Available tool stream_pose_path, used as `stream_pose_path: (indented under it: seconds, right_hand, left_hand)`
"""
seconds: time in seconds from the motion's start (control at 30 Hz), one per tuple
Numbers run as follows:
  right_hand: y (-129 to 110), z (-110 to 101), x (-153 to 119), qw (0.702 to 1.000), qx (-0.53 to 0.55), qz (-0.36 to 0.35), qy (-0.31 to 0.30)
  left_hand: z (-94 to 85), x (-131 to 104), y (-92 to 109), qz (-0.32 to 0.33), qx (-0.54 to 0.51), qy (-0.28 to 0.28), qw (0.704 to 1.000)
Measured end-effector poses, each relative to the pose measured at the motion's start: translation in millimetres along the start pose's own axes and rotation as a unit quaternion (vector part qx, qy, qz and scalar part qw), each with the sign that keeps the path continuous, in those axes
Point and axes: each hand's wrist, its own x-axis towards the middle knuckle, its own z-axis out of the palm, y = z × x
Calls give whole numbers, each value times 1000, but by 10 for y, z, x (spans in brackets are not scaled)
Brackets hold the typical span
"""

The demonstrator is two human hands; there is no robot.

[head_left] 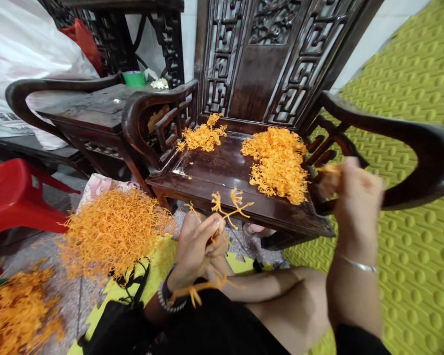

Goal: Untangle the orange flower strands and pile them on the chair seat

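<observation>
My left hand (pixel 203 241) is closed around thin orange branched sprigs (pixel 237 207), which look like plastic. Their forked tips stick out above the fingers, and more strands hang below, near the wrist. My right hand (pixel 355 185) is raised by the chair's right armrest, smeared by motion. Its fingers look closed on a blurred orange sprig (pixel 329 170) that pokes out to the left. On the dark wooden chair seat (pixel 222 167) lie a large heap of curly orange sprigs (pixel 281 162) at the right and a smaller heap (pixel 205 135) at the back left.
A big pile of straighter orange strands (pixel 114 231) sits on the floor at left, with another orange pile (pixel 18 310) nearer me. A red plastic stool (pixel 18 192) stands beside them. Green tape (pixel 134 79) rests on the side table. Yellow foam matting (pixel 414 246) covers the right.
</observation>
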Motion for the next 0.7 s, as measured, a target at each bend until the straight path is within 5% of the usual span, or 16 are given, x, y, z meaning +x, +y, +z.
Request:
stream_pose_path:
  seconds: [0.13,0.33,0.57,0.7]
  right_hand:
    - [519,103,576,933,-330,8,145]
    - [902,51,1013,890,-424,28,163]
    - [920,80,990,913,-377,-23,157]
    - [646,420,683,949,-296,-63,85]
  left_hand:
    - [100,98,21,19,2,-3,1000]
    - [47,134,-6,27,5,-1,1000]
    - [-36,209,17,11,-19,-29,999]
    - [-19,226,46,-22,-51,-55,997]
